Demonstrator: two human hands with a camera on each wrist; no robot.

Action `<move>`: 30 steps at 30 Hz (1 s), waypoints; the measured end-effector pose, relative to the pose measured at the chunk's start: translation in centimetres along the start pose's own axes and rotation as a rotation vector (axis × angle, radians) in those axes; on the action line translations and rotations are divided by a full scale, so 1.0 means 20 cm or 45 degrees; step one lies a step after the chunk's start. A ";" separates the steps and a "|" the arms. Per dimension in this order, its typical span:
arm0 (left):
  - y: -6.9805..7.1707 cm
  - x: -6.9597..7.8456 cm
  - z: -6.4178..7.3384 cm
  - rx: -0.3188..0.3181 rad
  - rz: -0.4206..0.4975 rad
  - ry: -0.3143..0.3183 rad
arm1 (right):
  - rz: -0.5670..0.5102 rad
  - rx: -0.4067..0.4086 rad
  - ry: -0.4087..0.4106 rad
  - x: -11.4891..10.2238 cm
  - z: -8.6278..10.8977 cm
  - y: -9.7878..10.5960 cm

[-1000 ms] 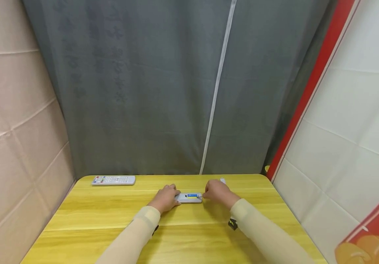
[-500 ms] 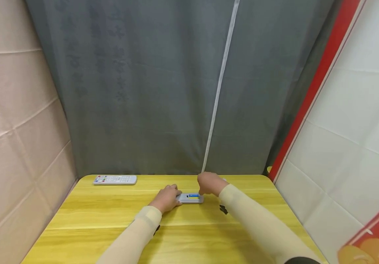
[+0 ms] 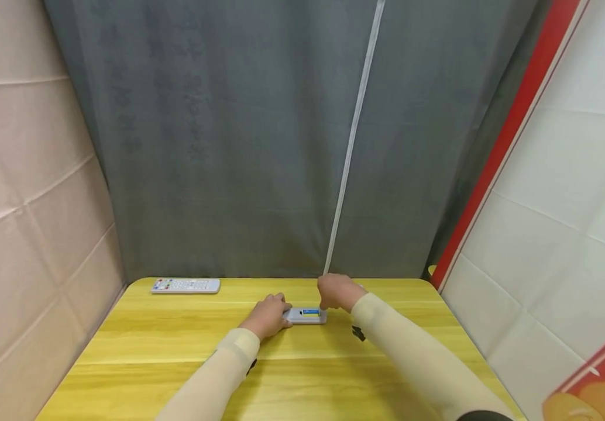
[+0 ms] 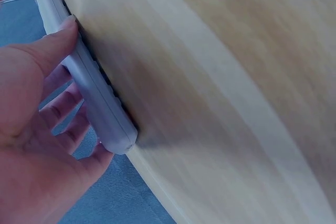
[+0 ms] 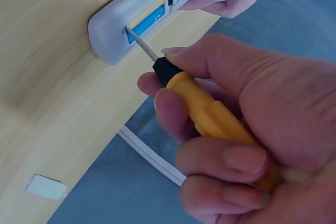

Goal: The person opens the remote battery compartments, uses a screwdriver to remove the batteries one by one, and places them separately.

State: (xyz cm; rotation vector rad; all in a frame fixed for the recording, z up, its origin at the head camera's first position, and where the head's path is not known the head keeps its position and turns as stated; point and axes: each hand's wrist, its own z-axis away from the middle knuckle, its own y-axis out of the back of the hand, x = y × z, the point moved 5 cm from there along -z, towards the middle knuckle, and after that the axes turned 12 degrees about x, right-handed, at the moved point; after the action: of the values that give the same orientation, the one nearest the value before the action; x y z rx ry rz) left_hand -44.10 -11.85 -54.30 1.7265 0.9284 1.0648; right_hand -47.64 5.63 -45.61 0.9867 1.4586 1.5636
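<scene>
A grey remote control [image 3: 305,316] lies back up on the table, its battery compartment uncovered. Inside sit a blue battery [image 5: 147,24] and a yellow one beside it. My left hand [image 3: 267,317] grips one end of the remote, thumb on the near side and fingers along the far side. In the right wrist view, my right hand [image 5: 231,108] is wrapped round a screwdriver [image 5: 210,116] with a yellow handle and black collar. Its thin metal tip reaches into the compartment at the end of the blue battery. From the head view, the right hand hides the screwdriver.
A small white battery cover [image 5: 46,187] lies on the table near its far edge, beyond the right hand. Another remote [image 3: 185,285], buttons up, rests at the back left of the wooden table [image 3: 123,345]. A grey curtain [image 3: 239,146] hangs behind.
The right hand has moved left and over the remote's right end, then held there with little shift. The left hand keeps its grip on the remote.
</scene>
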 end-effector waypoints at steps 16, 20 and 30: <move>0.04 0.02 0.02 0.019 -0.009 -0.026 | -0.056 0.003 0.058 -0.01 -0.05 -0.04; 0.05 0.01 0.03 0.035 -0.031 -0.017 | 0.023 0.060 0.195 -0.08 -0.06 -0.02; 0.03 0.02 0.02 0.018 -0.040 -0.015 | 0.016 0.076 0.160 -0.06 -0.05 -0.03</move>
State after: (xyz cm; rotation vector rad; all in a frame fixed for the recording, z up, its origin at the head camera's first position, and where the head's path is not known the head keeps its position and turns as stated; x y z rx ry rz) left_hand -43.46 -11.87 -53.80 1.7228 0.9547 1.0285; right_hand -47.99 4.26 -46.29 0.9486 1.5963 1.6243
